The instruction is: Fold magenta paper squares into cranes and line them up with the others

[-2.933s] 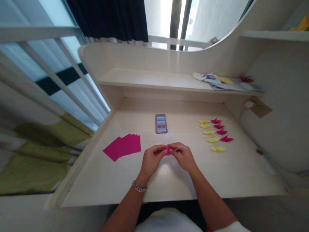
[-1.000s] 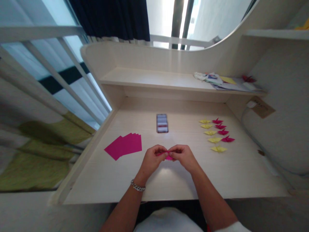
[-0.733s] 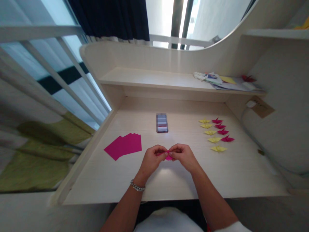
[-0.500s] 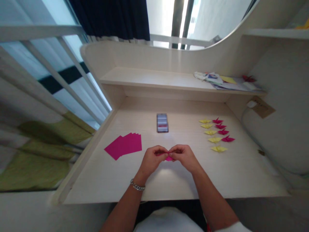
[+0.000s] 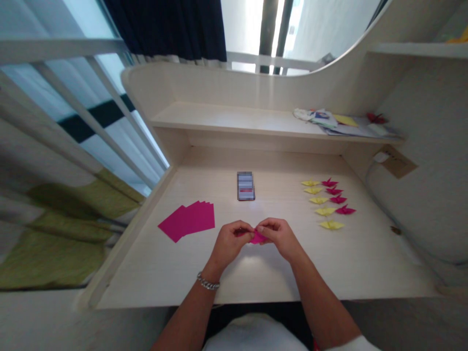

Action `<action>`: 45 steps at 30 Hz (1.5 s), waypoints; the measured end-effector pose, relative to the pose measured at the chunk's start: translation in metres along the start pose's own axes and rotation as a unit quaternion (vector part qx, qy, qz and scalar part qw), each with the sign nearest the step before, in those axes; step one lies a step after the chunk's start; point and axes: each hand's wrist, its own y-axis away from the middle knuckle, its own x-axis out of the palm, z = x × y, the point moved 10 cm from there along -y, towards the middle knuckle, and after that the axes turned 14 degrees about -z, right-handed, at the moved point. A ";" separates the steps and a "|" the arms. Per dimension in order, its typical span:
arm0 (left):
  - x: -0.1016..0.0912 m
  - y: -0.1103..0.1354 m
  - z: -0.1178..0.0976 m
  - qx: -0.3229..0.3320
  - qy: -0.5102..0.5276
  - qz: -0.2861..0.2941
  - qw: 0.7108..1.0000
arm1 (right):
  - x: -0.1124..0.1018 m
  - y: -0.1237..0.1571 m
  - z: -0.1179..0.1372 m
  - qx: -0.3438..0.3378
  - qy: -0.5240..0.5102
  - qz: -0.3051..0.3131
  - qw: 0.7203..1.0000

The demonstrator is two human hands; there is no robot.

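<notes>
A small folded piece of pink origami paper (image 5: pixel 257 237) is held between my two hands above the front middle of the desk. My left hand (image 5: pixel 233 240) pinches its left side between thumb and fingers. On the other side, my right hand (image 5: pixel 278 236) grips the upper right part with thumb and forefinger. Fingers cover much of the paper, so its exact shape cannot be made out. A fan of flat pink paper squares (image 5: pixel 193 219) lies to the left of my hands.
Folded yellow cranes (image 5: pixel 319 200) and pink cranes (image 5: pixel 338 200) stand in two rows at the right. A phone (image 5: pixel 245 185) lies behind my hands. Papers (image 5: pixel 340 122) rest on the shelf (image 5: pixel 226 117) at the back. A cable (image 5: pixel 380 200) runs along the right wall.
My right thumb and fingers have shifted slightly on the folded paper, and more of its pink surface shows between the hands. The left hand stays nearly still.
</notes>
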 end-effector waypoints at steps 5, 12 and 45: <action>0.001 0.000 0.006 0.001 0.006 0.003 1.000 | 0.000 -0.001 0.001 -0.007 0.007 -0.014 1.000; -0.003 -0.001 0.007 0.002 -0.008 -0.002 1.000 | -0.002 -0.001 0.005 -0.037 0.041 -0.019 0.998; -0.005 -0.007 0.030 -0.096 0.064 -0.035 0.993 | 0.005 0.003 0.007 -0.073 0.042 0.055 0.995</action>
